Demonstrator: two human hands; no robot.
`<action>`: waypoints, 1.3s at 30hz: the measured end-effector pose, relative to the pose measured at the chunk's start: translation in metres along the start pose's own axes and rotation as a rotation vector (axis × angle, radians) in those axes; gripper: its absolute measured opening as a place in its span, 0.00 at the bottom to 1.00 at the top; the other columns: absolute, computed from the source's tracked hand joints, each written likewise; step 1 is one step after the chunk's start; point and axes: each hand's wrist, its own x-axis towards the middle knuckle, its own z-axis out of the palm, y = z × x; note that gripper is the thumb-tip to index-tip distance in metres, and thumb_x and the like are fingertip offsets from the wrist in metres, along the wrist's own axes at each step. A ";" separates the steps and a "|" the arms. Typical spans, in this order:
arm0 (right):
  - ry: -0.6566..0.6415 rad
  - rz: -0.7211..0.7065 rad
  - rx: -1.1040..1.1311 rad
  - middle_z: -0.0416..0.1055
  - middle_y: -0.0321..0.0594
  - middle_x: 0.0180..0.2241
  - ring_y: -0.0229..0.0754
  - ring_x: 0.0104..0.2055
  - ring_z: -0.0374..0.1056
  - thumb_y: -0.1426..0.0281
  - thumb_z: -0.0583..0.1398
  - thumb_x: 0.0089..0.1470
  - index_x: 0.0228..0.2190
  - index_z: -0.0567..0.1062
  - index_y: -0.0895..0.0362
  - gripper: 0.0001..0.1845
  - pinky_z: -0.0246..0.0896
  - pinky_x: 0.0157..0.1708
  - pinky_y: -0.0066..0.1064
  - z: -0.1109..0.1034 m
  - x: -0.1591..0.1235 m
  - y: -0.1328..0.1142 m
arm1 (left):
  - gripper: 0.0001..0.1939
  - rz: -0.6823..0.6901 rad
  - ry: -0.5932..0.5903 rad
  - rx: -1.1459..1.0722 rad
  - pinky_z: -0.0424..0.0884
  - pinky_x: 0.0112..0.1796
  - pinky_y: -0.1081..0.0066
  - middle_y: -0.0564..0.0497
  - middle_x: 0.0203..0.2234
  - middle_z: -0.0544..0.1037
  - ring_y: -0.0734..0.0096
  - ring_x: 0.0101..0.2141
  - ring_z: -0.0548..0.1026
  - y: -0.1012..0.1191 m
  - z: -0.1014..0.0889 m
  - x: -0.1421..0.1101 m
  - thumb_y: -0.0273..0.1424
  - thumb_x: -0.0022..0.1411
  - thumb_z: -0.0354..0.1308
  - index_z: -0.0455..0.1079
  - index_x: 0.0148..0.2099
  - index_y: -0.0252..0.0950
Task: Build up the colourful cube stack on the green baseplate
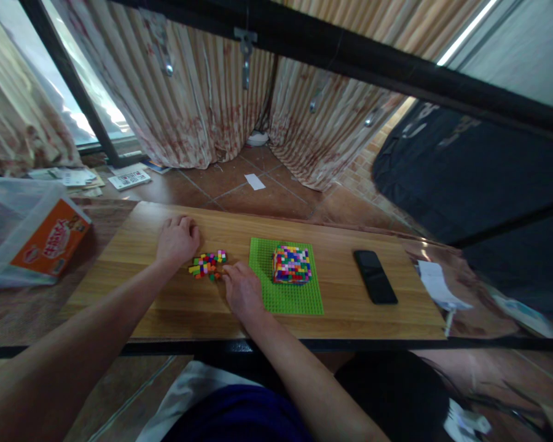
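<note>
My left hand (177,239) rests on the wooden table (166,307) with its fingers curled under, just left of a small heap of loose coloured bricks (207,264). My right hand (243,288) lies at the near right edge of that heap, fingertips pinched at the bricks; what they hold is too small to make out. To the right a green baseplate (295,298) carries a block built of many coloured bricks (292,264).
A black phone (375,276) lies on the table right of the baseplate. A clear bag with an orange box (50,242) sits off the table's left end. White paper (437,279) hangs at the right end. Curtains (198,104) and tiled floor lie beyond.
</note>
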 end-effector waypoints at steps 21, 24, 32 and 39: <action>0.336 0.498 0.928 0.74 0.37 0.27 0.40 0.32 0.70 0.71 0.63 0.49 0.28 0.81 0.54 0.05 0.63 0.33 0.29 -0.036 -0.104 0.003 | 0.19 -0.088 0.004 -0.211 0.66 0.53 0.48 0.36 0.45 0.77 0.46 0.49 0.72 -0.013 -0.005 0.010 0.38 0.60 0.47 0.71 0.45 0.33; 0.359 0.650 1.119 0.71 0.35 0.20 0.38 0.24 0.66 0.64 0.66 0.44 0.25 0.80 0.56 0.08 0.59 0.26 0.28 -0.042 -0.122 0.017 | 0.18 -0.099 0.060 -0.257 0.71 0.48 0.49 0.42 0.46 0.77 0.50 0.46 0.74 -0.009 -0.022 0.007 0.38 0.59 0.48 0.70 0.48 0.37; 0.441 0.756 1.457 0.68 0.33 0.18 0.31 0.18 0.60 0.55 0.72 0.31 0.23 0.77 0.59 0.22 0.51 0.17 0.23 -0.059 -0.137 0.022 | 0.15 0.271 -0.080 -0.620 0.76 0.42 0.60 0.49 0.40 0.81 0.60 0.41 0.79 0.095 -0.089 -0.113 0.42 0.61 0.54 0.72 0.48 0.45; 0.330 0.742 1.646 0.66 0.31 0.16 0.28 0.17 0.57 0.57 0.73 0.30 0.22 0.76 0.60 0.22 0.51 0.16 0.20 -0.074 -0.150 0.008 | 0.11 0.531 -0.178 -0.715 0.77 0.42 0.64 0.49 0.39 0.81 0.64 0.40 0.80 0.164 -0.107 -0.188 0.33 0.61 0.57 0.74 0.46 0.50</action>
